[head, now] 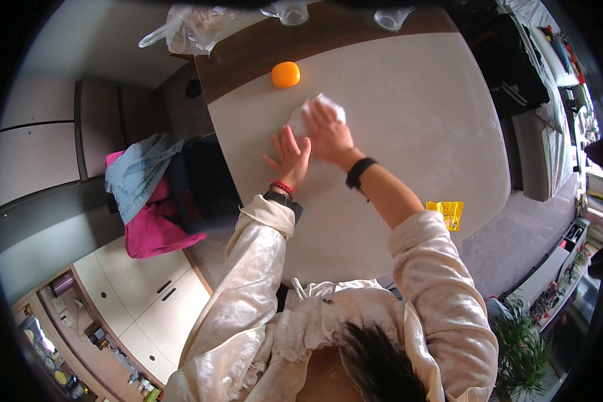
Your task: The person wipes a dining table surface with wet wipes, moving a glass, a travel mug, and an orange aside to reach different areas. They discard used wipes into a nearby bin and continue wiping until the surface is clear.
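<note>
My right hand (329,131) lies over a white wipe (337,109) on the light tabletop (402,120). Crumpled edges of the wipe show around the fingers, which look slightly blurred. Just beside it on the left, my left hand (290,157) has its fingers spread and holds nothing; whether its palm touches the table, I cannot tell. Beyond the hands, near the table's dark brown section, sits a rounded orange object (286,74). A yellow packet (451,214) bearing printing lies near my right sleeve, at the table's right side.
Two clear glass cups, one with a handle (292,14) and another (391,19), stand at the far edge. A clear plastic bag (193,31) is at the far left. A chair with a denim garment (139,173) and magenta fabric (153,230) borders the table's left.
</note>
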Demonstrator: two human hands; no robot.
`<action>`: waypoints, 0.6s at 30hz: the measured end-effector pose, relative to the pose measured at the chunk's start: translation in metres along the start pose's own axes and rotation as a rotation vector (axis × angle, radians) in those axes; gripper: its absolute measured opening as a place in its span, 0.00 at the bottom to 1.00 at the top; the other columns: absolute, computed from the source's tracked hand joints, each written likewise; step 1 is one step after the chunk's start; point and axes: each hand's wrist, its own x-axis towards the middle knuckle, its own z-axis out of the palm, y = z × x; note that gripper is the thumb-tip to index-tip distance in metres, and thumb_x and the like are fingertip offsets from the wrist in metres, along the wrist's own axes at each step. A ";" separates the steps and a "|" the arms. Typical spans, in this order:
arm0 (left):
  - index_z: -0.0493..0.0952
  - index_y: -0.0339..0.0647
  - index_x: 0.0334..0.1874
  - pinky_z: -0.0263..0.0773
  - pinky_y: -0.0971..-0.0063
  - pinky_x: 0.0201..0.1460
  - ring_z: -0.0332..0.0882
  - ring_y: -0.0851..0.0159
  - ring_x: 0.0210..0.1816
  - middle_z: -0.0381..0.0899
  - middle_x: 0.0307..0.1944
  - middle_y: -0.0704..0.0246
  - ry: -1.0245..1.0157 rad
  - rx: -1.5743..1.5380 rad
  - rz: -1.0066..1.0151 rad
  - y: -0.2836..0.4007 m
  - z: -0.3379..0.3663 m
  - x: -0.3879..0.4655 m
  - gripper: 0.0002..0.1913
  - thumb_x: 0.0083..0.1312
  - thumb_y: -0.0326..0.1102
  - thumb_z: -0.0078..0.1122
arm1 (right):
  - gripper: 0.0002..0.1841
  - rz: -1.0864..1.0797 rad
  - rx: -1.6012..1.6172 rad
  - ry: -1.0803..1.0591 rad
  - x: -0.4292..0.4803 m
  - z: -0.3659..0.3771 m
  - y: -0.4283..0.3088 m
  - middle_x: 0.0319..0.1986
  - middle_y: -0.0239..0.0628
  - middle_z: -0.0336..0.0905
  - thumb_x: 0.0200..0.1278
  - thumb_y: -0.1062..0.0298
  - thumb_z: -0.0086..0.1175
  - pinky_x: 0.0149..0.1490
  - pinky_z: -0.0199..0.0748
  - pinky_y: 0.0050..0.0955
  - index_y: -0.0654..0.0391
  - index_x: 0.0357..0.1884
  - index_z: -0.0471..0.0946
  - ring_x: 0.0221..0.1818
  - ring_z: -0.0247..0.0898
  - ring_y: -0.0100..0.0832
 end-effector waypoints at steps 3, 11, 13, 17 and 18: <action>0.37 0.46 0.77 0.15 0.35 0.68 0.22 0.57 0.78 0.34 0.78 0.67 0.022 -0.061 0.018 -0.006 0.003 0.001 0.43 0.68 0.68 0.29 | 0.27 -0.129 0.115 0.001 -0.032 -0.009 0.000 0.68 0.40 0.59 0.61 0.57 0.49 0.71 0.54 0.36 0.57 0.62 0.69 0.71 0.51 0.43; 0.38 0.45 0.77 0.16 0.33 0.67 0.26 0.53 0.78 0.36 0.78 0.66 0.051 0.050 0.097 -0.012 0.008 0.002 0.44 0.68 0.68 0.31 | 0.36 0.662 -0.655 -0.457 -0.092 -0.045 0.240 0.74 0.47 0.41 0.72 0.45 0.30 0.76 0.31 0.41 0.59 0.74 0.48 0.77 0.33 0.44; 0.38 0.45 0.77 0.17 0.32 0.67 0.26 0.52 0.78 0.35 0.78 0.65 0.033 0.056 0.086 -0.011 0.007 0.001 0.44 0.68 0.68 0.32 | 0.39 0.959 -0.253 -0.130 -0.095 -0.052 0.274 0.74 0.47 0.38 0.71 0.41 0.28 0.76 0.27 0.41 0.59 0.74 0.46 0.77 0.29 0.43; 0.37 0.46 0.77 0.17 0.31 0.66 0.25 0.51 0.77 0.34 0.78 0.65 -0.006 0.094 0.063 -0.008 0.005 -0.001 0.46 0.66 0.70 0.33 | 0.40 1.021 -0.249 -0.141 -0.039 -0.040 0.290 0.75 0.48 0.38 0.70 0.39 0.28 0.76 0.22 0.41 0.60 0.74 0.45 0.77 0.26 0.44; 0.36 0.47 0.77 0.15 0.31 0.66 0.23 0.51 0.77 0.32 0.78 0.65 -0.020 0.095 0.063 -0.007 0.004 -0.001 0.46 0.66 0.71 0.32 | 0.40 0.947 -0.232 -0.127 -0.018 -0.033 0.284 0.75 0.47 0.38 0.70 0.40 0.28 0.76 0.21 0.41 0.60 0.74 0.45 0.77 0.26 0.44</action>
